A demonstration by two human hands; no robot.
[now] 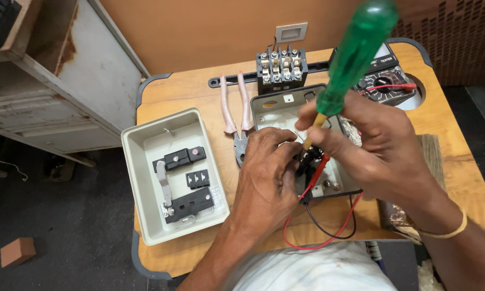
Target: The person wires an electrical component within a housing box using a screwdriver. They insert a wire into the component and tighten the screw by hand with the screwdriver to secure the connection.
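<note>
Over grey box [275, 108] at table [199, 91] middle: right hand [377, 151] grips green-handled screwdriver [355, 51], tip down into black part [307, 161]. Left hand [267, 172] pinches same part, fingers curled. Red and black wires [328, 237] trail below box. Pliers [238, 116] just left of box; open cover [172, 172] further left; meter [388, 81] right of box.

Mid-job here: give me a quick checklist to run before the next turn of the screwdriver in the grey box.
1. Right hand grips green-handled screwdriver: ok.
2. Left hand steadies the black part inside the grey box: ok.
3. Tip seated on a screw: cannot tell, fingers hide it.
4. Red wire clear of the tip: not ok, it runs right beside it.
5. Pliers reachable, beside the box: ok.
6. Box lid set aside, not in the way: ok.
</note>
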